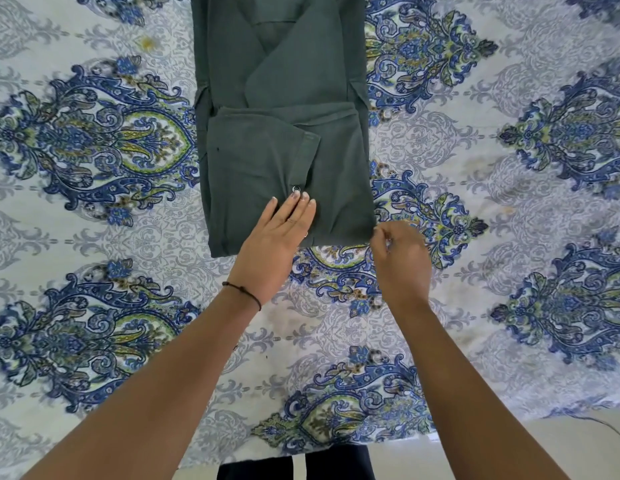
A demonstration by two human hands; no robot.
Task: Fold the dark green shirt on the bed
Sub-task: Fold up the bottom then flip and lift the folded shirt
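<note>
The dark green shirt [267, 98] lies on the bed as a long narrow strip running away from me, sides folded in, with a smaller folded layer on its near end. A metal snap button [296, 189] shows on that layer. My left hand [277, 233] rests flat on the shirt's near edge, fingers together and pointing toward the snap. My right hand [400, 254] is at the near right corner of the shirt, fingers curled and pinched at the fabric's edge.
The bedsheet [93, 202] is white with large blue and green paisley patterns and spreads wide on both sides of the shirt. The bed's near edge [474, 434] is at the bottom, with pale floor beyond it and my dark trousers below.
</note>
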